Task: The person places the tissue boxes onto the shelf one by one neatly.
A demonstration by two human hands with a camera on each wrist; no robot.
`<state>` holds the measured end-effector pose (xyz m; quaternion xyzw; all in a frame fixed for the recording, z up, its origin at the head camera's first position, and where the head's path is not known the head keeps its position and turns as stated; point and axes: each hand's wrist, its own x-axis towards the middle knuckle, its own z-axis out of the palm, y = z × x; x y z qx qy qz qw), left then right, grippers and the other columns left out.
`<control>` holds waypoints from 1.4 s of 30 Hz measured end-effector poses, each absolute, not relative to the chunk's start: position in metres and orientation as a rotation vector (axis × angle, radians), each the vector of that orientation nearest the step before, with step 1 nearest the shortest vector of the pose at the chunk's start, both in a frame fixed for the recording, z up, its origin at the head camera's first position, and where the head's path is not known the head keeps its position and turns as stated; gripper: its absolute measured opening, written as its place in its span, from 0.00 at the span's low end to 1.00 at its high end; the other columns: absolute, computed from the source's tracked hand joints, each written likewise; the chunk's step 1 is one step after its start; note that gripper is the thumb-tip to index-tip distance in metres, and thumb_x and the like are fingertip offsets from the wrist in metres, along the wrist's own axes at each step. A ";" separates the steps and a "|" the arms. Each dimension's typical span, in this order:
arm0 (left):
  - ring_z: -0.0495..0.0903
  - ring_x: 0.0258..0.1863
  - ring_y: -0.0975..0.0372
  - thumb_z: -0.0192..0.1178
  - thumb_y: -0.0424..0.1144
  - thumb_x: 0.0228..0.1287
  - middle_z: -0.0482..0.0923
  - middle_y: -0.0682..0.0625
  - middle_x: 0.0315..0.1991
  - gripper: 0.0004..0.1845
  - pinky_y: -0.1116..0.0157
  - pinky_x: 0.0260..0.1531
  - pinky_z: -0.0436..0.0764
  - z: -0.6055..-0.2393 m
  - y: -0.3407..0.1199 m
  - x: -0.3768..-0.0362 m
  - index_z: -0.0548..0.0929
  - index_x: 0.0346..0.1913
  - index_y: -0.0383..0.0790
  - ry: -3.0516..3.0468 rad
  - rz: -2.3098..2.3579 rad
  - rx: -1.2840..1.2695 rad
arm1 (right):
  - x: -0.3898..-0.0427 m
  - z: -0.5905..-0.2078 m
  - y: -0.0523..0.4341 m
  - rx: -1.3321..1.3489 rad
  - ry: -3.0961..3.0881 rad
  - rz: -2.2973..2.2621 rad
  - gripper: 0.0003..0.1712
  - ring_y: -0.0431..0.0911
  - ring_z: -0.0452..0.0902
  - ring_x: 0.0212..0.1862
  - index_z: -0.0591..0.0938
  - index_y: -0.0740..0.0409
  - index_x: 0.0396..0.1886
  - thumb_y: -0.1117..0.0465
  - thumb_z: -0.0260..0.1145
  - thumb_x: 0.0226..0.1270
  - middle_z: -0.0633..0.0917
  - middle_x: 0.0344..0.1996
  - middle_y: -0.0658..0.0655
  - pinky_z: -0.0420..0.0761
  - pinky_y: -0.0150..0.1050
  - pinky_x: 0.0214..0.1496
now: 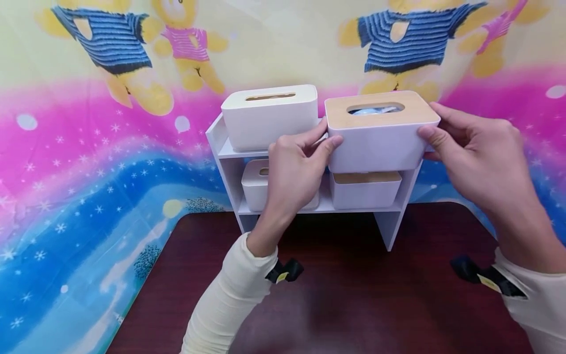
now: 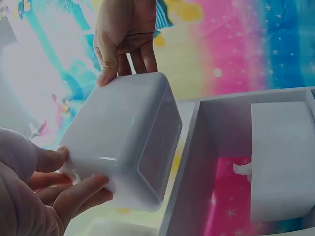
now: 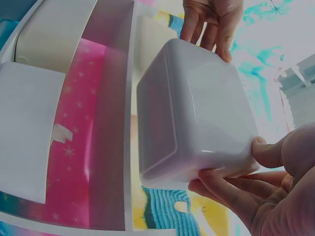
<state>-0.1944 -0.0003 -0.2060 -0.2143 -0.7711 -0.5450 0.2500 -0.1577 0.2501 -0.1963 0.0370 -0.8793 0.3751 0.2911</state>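
Note:
Between both hands is a white tissue box (image 1: 376, 147) with a wood-coloured lid and an oval slot, through which something pale blue and white shows. My left hand (image 1: 296, 172) pinches its left end, and my right hand (image 1: 482, 152) grips the right end with the thumb on the front. From below, the wrist views show the bottom of the tissue box (image 2: 113, 123) held off the top board of a white shelf rack (image 1: 400, 216). An all-white tissue box (image 1: 269, 120) stands to its left on the top board.
On the lower board, a wood-lidded tissue box (image 1: 366, 192) stands at the right and a white tissue box (image 1: 254, 192) at the left, partly behind my left hand. The rack stands on a dark red-brown table (image 1: 345, 300), against a bear-patterned cloth (image 1: 274, 44).

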 end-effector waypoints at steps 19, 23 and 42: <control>0.88 0.60 0.65 0.68 0.46 0.76 0.90 0.54 0.59 0.21 0.66 0.60 0.83 -0.188 0.035 -0.243 0.86 0.68 0.51 -2.291 -1.204 -0.436 | -0.213 -0.176 0.264 -0.029 -2.443 1.213 0.33 0.66 0.76 0.74 0.63 0.39 0.85 0.46 0.55 0.85 0.70 0.81 0.62 0.82 0.36 0.49; 0.89 0.52 0.63 0.66 0.45 0.78 0.93 0.54 0.52 0.17 0.64 0.56 0.84 -0.186 0.039 -0.250 0.89 0.64 0.50 -2.320 -1.140 -0.434 | -0.221 -0.174 0.262 -0.067 -2.449 1.198 0.33 0.65 0.76 0.74 0.63 0.38 0.85 0.46 0.55 0.86 0.70 0.81 0.60 0.82 0.46 0.55; 0.80 0.71 0.60 0.66 0.53 0.77 0.81 0.48 0.73 0.43 0.64 0.72 0.78 -0.183 0.037 -0.244 0.60 0.86 0.47 -2.517 -1.104 -0.515 | -0.214 -0.178 0.255 -0.046 -2.481 1.146 0.45 0.65 0.63 0.81 0.50 0.41 0.90 0.36 0.55 0.82 0.61 0.85 0.58 0.71 0.66 0.72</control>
